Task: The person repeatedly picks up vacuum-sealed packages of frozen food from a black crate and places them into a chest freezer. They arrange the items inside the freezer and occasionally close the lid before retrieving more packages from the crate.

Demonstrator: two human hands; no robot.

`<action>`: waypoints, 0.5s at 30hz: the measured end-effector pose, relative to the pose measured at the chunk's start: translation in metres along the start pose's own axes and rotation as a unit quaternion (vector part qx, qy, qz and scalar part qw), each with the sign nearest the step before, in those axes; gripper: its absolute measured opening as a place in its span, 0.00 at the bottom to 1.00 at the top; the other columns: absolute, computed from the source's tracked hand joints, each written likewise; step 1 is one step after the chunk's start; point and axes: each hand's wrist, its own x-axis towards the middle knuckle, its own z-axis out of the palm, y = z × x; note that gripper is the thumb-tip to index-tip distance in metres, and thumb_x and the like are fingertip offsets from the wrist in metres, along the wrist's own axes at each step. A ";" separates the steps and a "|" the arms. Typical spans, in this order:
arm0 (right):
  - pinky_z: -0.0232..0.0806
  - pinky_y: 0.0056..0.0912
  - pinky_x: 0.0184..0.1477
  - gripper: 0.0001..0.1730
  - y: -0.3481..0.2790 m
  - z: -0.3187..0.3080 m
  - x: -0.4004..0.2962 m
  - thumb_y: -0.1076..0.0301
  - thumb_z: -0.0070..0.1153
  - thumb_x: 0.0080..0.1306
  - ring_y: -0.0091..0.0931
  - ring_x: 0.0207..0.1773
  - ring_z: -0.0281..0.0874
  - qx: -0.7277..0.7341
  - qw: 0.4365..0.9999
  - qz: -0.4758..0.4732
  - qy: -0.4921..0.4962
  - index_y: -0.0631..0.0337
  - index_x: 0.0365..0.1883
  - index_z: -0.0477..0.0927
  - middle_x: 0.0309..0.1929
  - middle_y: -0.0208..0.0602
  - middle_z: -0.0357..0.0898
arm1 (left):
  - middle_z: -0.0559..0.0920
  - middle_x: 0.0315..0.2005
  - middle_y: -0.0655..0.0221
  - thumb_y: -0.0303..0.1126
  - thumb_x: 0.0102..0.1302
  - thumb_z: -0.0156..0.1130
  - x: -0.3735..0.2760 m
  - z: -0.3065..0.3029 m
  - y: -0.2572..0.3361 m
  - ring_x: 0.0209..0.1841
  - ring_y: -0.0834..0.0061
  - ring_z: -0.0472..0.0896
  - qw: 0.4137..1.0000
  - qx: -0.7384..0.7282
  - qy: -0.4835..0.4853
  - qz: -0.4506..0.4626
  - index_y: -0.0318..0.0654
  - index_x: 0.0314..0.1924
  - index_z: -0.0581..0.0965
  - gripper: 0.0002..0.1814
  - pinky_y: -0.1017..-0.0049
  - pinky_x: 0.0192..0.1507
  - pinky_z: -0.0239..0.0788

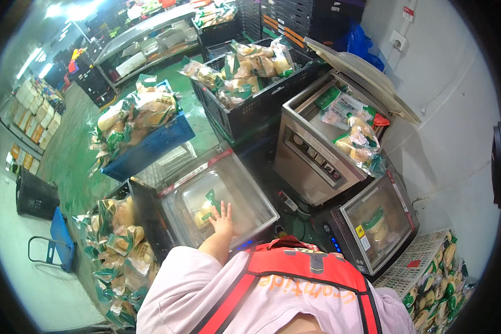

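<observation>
My left hand [223,222] lies with fingers spread on the clear lid [246,200] of a chamber vacuum sealer. The lid is down. Through it shows a bagged pale vegetable, perhaps bamboo shoot [205,211], in green-and-clear plastic. My right hand is out of view. On my right, a second vacuum sealer [373,225] has its lid down over another bagged piece [375,227]. Beyond that stands a larger steel vacuum machine [313,156] with its lid [371,79] raised. Several bags [354,129] rest in its chamber and over its near edge.
Bagged vegetables fill a blue crate [150,144], a large black crate [271,94], and a black crate [144,208] at my left. A white basket [417,261] of packs stands at lower right. A power strip [288,201] with cables lies between the machines. A wall [446,146] bounds the right.
</observation>
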 end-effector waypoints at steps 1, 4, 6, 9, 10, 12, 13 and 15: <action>0.69 0.32 0.47 0.17 0.000 0.001 0.004 0.60 0.52 0.53 0.36 0.44 0.78 -0.035 0.999 -0.002 0.004 0.58 0.37 0.82 0.38 0.44 0.80 | 0.29 0.70 0.69 0.54 0.30 0.78 0.000 0.001 0.000 0.71 0.49 0.32 1.000 -0.005 0.003 -0.001 0.56 0.70 0.32 0.75 0.42 0.63 0.43; 0.69 0.32 0.47 0.16 -0.001 0.004 0.010 0.60 0.52 0.53 0.36 0.44 0.78 -0.095 0.995 -0.003 0.008 0.58 0.37 0.82 0.38 0.44 0.80 | 0.29 0.70 0.69 0.54 0.30 0.78 -0.001 -0.002 0.000 0.71 0.49 0.32 1.000 -0.012 -0.001 0.001 0.56 0.70 0.32 0.75 0.42 0.63 0.43; 0.69 0.32 0.46 0.16 -0.003 0.005 0.015 0.60 0.53 0.53 0.35 0.44 0.78 -0.114 0.993 -0.003 0.006 0.58 0.37 0.82 0.38 0.44 0.80 | 0.30 0.70 0.69 0.54 0.30 0.78 -0.004 -0.006 0.001 0.71 0.49 0.32 1.000 -0.014 -0.005 0.001 0.56 0.70 0.32 0.75 0.42 0.63 0.43; 0.69 0.32 0.46 0.16 -0.004 0.008 0.019 0.60 0.53 0.53 0.35 0.44 0.79 -0.135 0.991 -0.008 0.003 0.58 0.36 0.82 0.38 0.44 0.80 | 0.30 0.70 0.69 0.54 0.30 0.78 -0.003 -0.002 -0.001 0.71 0.48 0.32 1.000 -0.015 0.002 0.005 0.56 0.70 0.33 0.75 0.42 0.63 0.43; 0.69 0.32 0.46 0.16 -0.004 0.008 0.020 0.60 0.53 0.53 0.35 0.44 0.79 -0.139 0.990 -0.012 0.005 0.58 0.36 0.82 0.39 0.44 0.80 | 0.30 0.70 0.69 0.54 0.30 0.78 -0.002 0.000 -0.002 0.71 0.48 0.32 1.000 -0.015 0.005 0.008 0.55 0.70 0.33 0.76 0.41 0.63 0.43; 0.69 0.33 0.46 0.16 -0.007 0.011 0.023 0.60 0.53 0.53 0.35 0.44 0.79 -0.137 0.990 -0.021 0.013 0.58 0.36 0.82 0.39 0.44 0.80 | 0.30 0.70 0.69 0.54 0.29 0.78 -0.001 0.000 -0.002 0.71 0.48 0.32 1.000 -0.019 0.010 0.013 0.56 0.70 0.33 0.76 0.41 0.63 0.42; 0.69 0.33 0.45 0.15 -0.016 0.011 0.018 0.61 0.53 0.53 0.35 0.44 0.79 -0.122 0.992 -0.029 0.019 0.58 0.35 0.82 0.38 0.45 0.80 | 0.30 0.70 0.69 0.54 0.29 0.78 -0.002 0.001 -0.002 0.71 0.48 0.32 1.000 -0.022 0.011 0.014 0.56 0.70 0.33 0.76 0.41 0.63 0.42; 0.69 0.33 0.43 0.14 -0.033 0.009 0.007 0.63 0.54 0.52 0.36 0.42 0.79 -0.094 0.994 -0.042 0.034 0.60 0.34 0.82 0.37 0.46 0.80 | 0.30 0.70 0.69 0.54 0.29 0.78 -0.003 0.001 -0.003 0.71 0.48 0.32 1.000 -0.017 0.007 0.007 0.55 0.70 0.33 0.76 0.42 0.63 0.42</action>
